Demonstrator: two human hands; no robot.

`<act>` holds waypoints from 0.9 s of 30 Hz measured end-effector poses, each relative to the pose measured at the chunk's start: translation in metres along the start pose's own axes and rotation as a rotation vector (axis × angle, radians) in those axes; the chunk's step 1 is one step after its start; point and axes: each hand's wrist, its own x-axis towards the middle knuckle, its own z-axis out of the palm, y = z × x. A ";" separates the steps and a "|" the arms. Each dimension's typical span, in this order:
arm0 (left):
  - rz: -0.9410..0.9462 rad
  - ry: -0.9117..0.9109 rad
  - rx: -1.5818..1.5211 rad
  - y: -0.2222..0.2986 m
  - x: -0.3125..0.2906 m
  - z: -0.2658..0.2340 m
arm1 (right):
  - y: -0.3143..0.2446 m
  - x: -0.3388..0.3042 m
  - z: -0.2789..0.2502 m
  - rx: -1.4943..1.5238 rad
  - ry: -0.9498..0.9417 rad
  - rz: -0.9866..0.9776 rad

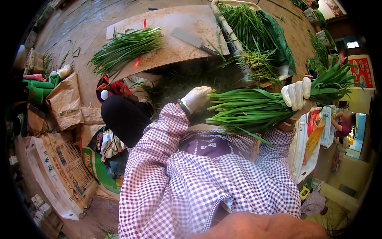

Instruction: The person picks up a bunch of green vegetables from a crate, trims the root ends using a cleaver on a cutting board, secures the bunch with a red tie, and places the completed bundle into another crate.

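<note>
Green chives bundle (254, 109) lies level above the person's lap, both gloved hands closed on it: left hand (195, 98) cups the cut ends, right hand (296, 95) wraps the middle, below the wooden board's (175, 44) near edge.

Both hands wear thin white gloves, matt and wrinkled, below checked woven cloth sleeves (159, 159). The chive bunch (250, 109) looks smooth and slightly glossy. The cleaver (193, 40) is dull grey metal on a scuffed, pale wooden board (179, 20).

Left hand (195, 98) in a white glove, fingers curled shut, right hand (296, 94) in a white glove too, gripping tight, both arms in checked sleeves, maybe bent.
</note>
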 end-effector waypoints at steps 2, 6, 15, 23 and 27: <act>-0.025 0.035 0.030 0.003 -0.001 0.000 | -0.001 0.002 -0.002 0.018 -0.051 0.017; -0.072 0.120 0.075 -0.004 -0.002 -0.012 | -0.006 0.005 -0.005 0.013 -0.214 0.019; 0.201 0.143 1.299 -0.027 -0.004 -0.052 | -0.015 0.006 0.008 -0.031 -0.114 -0.030; 0.100 -0.032 0.090 0.005 -0.007 0.004 | 0.004 -0.001 0.011 -0.001 0.201 -0.092; 0.135 0.323 0.132 -0.008 -0.001 -0.009 | 0.000 0.001 0.011 0.035 0.305 -0.141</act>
